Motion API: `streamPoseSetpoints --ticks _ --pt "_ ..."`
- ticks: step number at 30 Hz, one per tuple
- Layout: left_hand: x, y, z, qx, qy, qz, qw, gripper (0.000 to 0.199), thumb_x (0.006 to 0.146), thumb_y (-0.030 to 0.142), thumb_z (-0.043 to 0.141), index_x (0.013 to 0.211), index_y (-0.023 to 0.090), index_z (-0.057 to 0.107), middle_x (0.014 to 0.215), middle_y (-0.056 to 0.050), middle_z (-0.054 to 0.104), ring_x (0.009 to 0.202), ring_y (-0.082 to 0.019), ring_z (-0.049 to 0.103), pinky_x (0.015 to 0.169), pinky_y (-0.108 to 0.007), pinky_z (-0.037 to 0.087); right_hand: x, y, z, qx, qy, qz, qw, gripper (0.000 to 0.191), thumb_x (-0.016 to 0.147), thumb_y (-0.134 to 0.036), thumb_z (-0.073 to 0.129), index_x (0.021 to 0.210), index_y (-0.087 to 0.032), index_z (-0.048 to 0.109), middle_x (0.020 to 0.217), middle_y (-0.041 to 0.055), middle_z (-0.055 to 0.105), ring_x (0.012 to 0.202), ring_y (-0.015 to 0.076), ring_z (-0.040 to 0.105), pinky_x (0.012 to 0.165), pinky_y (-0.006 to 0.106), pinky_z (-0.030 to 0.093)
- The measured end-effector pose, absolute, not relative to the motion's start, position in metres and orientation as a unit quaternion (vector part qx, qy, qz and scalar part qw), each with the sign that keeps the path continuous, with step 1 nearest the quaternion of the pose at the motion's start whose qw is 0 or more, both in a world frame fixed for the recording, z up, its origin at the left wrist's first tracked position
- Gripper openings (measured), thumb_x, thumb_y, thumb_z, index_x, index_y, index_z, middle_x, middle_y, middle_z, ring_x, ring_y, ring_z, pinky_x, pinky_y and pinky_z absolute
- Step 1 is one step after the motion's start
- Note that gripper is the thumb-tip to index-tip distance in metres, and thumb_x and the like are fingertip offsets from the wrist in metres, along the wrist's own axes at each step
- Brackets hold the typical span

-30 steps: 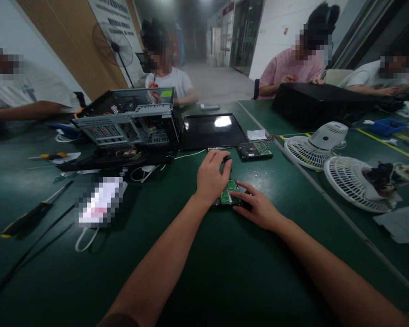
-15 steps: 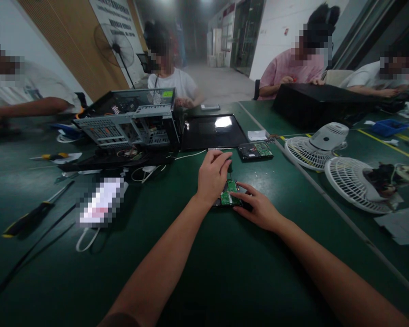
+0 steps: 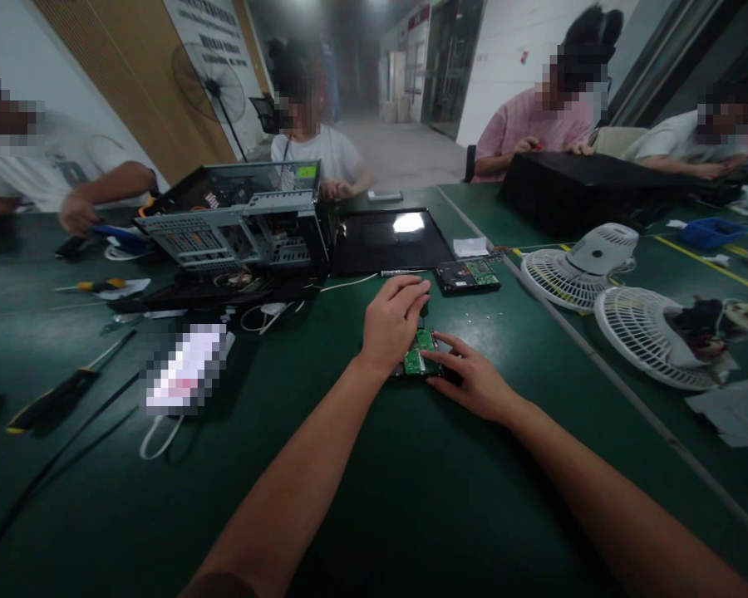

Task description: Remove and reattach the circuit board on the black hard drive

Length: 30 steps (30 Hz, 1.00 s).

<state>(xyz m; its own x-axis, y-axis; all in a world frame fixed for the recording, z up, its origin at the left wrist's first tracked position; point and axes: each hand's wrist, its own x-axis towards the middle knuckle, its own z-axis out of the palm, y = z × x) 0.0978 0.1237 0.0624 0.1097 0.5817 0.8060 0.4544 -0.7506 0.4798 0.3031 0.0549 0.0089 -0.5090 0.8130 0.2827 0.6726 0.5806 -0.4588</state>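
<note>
My left hand (image 3: 394,325) is closed round a small screwdriver (image 3: 425,314), whose thin shaft points down at the far edge of a hard drive with a green circuit board (image 3: 421,355). Most of the handle is hidden by the fingers. From the right, my right hand (image 3: 474,378) rests its spread fingertips on the board and the drive's side. The drive lies on the green table. A second hard drive (image 3: 467,276) lies farther back, and several tiny screws are scattered between it and my right hand.
An open computer case (image 3: 237,224) stands back left, beside a black panel (image 3: 392,239). At left lie a large screwdriver (image 3: 68,390) and a phone (image 3: 187,370) with a cable. White fan parts (image 3: 577,266) are at right. Several people sit around the table.
My left hand has shifted slightly right with the screwdriver. My right hand is almost unmoved. At the far left, a person's hand has moved to the blue object.
</note>
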Motion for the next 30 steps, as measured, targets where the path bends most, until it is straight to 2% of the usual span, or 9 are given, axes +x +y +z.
streamPoseSetpoints --ticks 6,11,14,19,24,30 --pt "0.0981 0.1235 0.0618 0.742 0.355 0.566 0.050 0.022 0.098 0.012 0.062 0.115 0.020 0.071 0.111 -0.006 0.069 0.105 -0.017 0.067 0.097 -0.036 0.058 0.3034 0.0542 0.0090 -0.436 -0.855 0.150 0.238 0.045 0.095 -0.035 0.067 0.140 -0.032 0.062 0.157 0.0110 0.043 0.112 0.0258 0.066 0.098 0.049 0.057" --pt "0.0976 0.1222 0.0636 0.748 0.361 0.552 0.071 0.022 0.096 0.015 0.065 0.117 0.021 0.068 0.119 -0.006 0.072 0.112 -0.019 0.068 0.103 -0.040 0.056 0.3037 0.0542 0.0095 -0.435 -0.856 0.145 0.239 0.045 0.095 -0.035 0.067 0.139 -0.032 0.062 0.156 0.0111 0.045 0.112 0.0270 0.066 0.097 0.050 0.057" --pt "0.0983 0.1228 0.0613 0.739 0.361 0.563 0.080 0.020 0.094 0.020 0.070 0.114 0.022 0.067 0.116 -0.006 0.073 0.108 -0.020 0.070 0.099 -0.041 0.059 0.3037 0.0542 0.0097 -0.433 -0.857 0.144 0.240 0.045 0.094 -0.034 0.067 0.139 -0.034 0.062 0.156 0.0110 0.046 0.111 0.0270 0.067 0.096 0.052 0.058" --pt "0.1003 0.1235 0.0566 0.727 0.371 0.570 0.096 0.022 0.090 0.026 0.077 0.109 0.021 0.067 0.110 -0.004 0.075 0.102 -0.017 0.071 0.093 -0.037 0.061 0.3038 0.0543 0.0088 -0.435 -0.854 0.149 0.245 0.045 0.094 -0.034 0.068 0.139 -0.032 0.063 0.156 0.0118 0.045 0.110 0.0271 0.067 0.096 0.052 0.058" --pt "0.1003 0.1226 0.0594 0.728 0.367 0.569 0.109 0.017 0.093 0.023 0.073 0.107 0.019 0.065 0.112 -0.007 0.072 0.107 -0.020 0.069 0.096 -0.041 0.059 0.3029 0.0542 0.0084 -0.431 -0.854 0.149 0.249 0.044 0.095 -0.034 0.067 0.138 -0.032 0.063 0.156 0.0120 0.045 0.111 0.0266 0.067 0.097 0.052 0.057" --pt "0.1004 0.1204 0.0637 0.742 0.351 0.561 0.108 0.015 0.097 0.016 0.064 0.111 0.020 0.065 0.116 -0.007 0.068 0.111 -0.019 0.064 0.097 -0.039 0.058 0.3026 0.0539 0.0099 -0.430 -0.855 0.148 0.248 0.044 0.095 -0.034 0.067 0.138 -0.031 0.063 0.155 0.0122 0.046 0.113 0.0271 0.067 0.098 0.051 0.057"
